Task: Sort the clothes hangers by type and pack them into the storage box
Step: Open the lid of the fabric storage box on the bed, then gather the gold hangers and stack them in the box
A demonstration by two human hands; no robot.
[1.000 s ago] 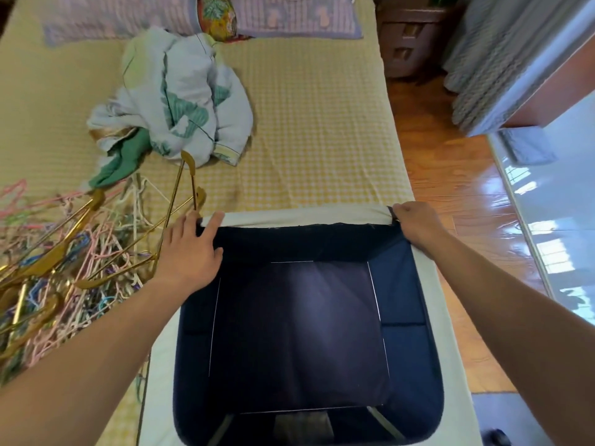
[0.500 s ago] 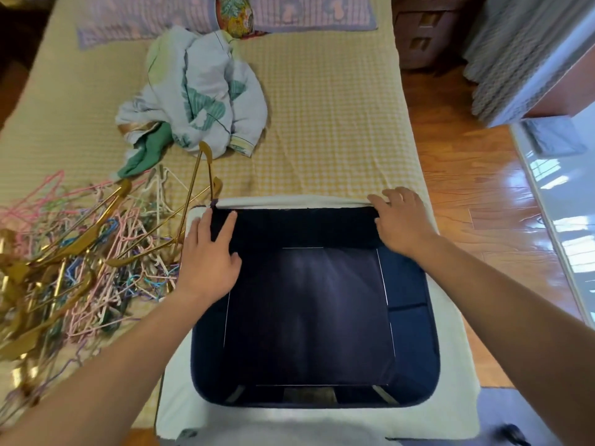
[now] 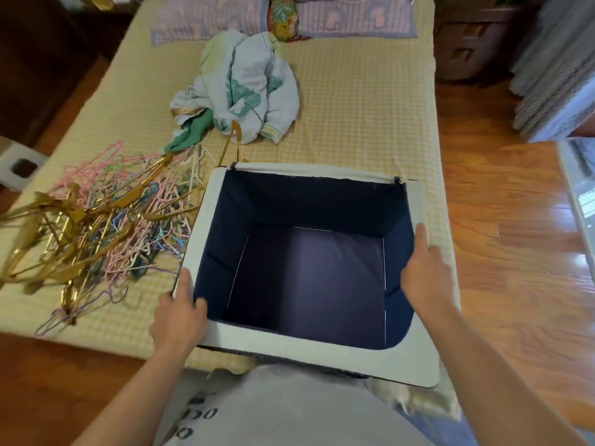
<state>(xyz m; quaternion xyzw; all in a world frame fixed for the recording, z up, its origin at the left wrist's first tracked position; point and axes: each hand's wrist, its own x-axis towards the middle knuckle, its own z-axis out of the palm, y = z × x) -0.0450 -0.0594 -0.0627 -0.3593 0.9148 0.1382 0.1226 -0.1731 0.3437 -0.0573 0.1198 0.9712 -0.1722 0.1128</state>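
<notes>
Open storage box [image 3: 206, 220], cream outside and dark navy inside, standing on the near end of a bed [image 3: 370, 101] with a yellow checked cover, nothing visible within (only the bare lining and floor panel). Left hand [image 3: 178, 317] at the near left corner of the rim, thumb hooked over the inner edge and fingers wrapped round the outside, gripping the fabric wall. Right hand [image 3: 425, 275] on the right-hand wall, thumb lying straight along the rim, the remaining fingers hidden behind the hand, so impossible to say whether curled round the cloth or merely pressing on it. To the left of the box, touching its side, a tangled heap of hangers [image 3: 96, 226]: thin wire ones in pink, blue, green and white mixed with broader gold ones [image 3: 74, 217], one gold hook rising just beyond the far left corner. Further up the bed, a crumpled pale floral cloth [image 3: 244, 88], and two lilac pillows [image 3: 354, 17] at the head.
</notes>
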